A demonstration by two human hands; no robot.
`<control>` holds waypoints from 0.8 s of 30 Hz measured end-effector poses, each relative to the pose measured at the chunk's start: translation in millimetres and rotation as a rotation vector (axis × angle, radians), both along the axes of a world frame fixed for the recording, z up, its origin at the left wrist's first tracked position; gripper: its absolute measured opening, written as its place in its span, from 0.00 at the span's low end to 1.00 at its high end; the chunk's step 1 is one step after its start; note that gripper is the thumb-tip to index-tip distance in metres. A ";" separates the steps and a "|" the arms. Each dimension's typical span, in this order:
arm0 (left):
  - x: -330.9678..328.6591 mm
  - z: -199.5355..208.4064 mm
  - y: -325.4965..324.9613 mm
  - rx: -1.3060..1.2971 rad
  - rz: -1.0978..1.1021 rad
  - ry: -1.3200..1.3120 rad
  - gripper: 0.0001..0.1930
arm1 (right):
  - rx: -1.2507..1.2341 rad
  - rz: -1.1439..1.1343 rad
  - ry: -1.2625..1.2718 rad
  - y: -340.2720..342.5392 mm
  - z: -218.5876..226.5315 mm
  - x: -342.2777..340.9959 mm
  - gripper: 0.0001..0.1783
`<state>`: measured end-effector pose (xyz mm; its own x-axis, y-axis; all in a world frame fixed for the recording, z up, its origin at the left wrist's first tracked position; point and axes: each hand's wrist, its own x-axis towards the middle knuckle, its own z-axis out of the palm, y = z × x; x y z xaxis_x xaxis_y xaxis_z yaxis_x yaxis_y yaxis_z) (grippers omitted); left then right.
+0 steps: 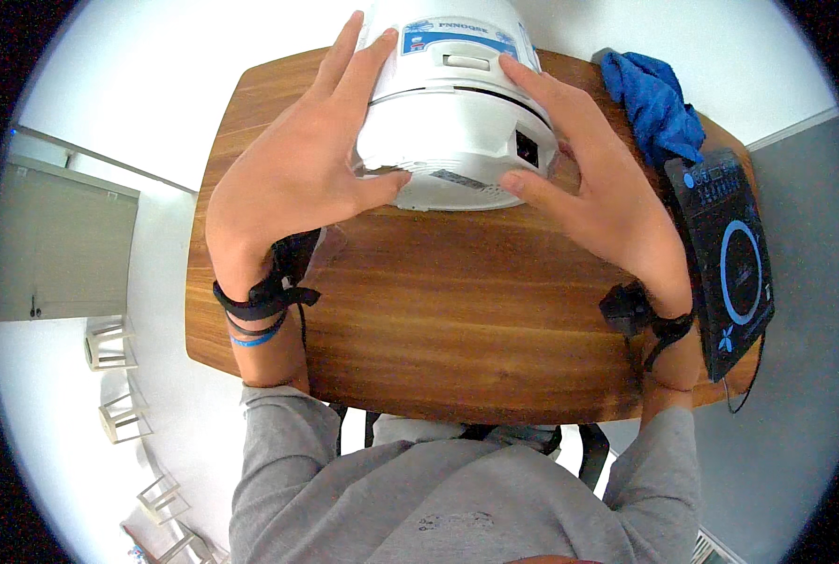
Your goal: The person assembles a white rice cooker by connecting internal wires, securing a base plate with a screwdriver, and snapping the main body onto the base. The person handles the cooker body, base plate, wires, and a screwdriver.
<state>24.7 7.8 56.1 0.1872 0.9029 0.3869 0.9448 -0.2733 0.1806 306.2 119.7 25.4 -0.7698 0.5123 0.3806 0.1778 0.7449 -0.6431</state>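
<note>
A round white rice cooker (448, 136) is at the far edge of the brown wooden table (476, 320), its upper part cut off by the picture's edge. It bears a blue and white label, a small white tab below that, a dark seam and a black power socket low on the right. My left hand (297, 155) clasps its left side, the fingers spread along the body and the thumb at the lower edge. On the right side my right hand (607, 179) grips it, index finger near the label and thumb below the socket. The other right fingers are mostly hidden.
A black induction cooktop (734, 268) with a blue ring lies along the table's right edge, its cord (750, 381) hanging over. Behind it is a crumpled blue cloth (652, 103). Several stools (124, 418) stand along the left, near a grey door (62, 244).
</note>
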 end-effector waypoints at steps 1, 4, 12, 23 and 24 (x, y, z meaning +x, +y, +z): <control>4.8 0.9 1.1 0.003 0.009 0.018 0.61 | -0.004 -0.015 0.015 -1.4 -3.1 -2.4 0.48; 3.1 -0.1 4.0 -0.031 -0.072 -0.061 0.60 | 0.195 -0.079 0.065 0.6 -15.1 -10.0 0.46; 0.3 -7.2 6.9 0.003 -0.080 -0.080 0.54 | 0.136 -0.056 0.108 3.4 -20.4 -20.1 0.48; 17.8 10.7 9.8 0.015 -0.104 0.013 0.48 | 0.235 -0.103 0.110 7.7 -20.2 -20.6 0.53; 18.5 10.7 10.6 0.025 -0.098 0.000 0.47 | 0.218 -0.121 0.092 6.1 -18.4 -19.7 0.54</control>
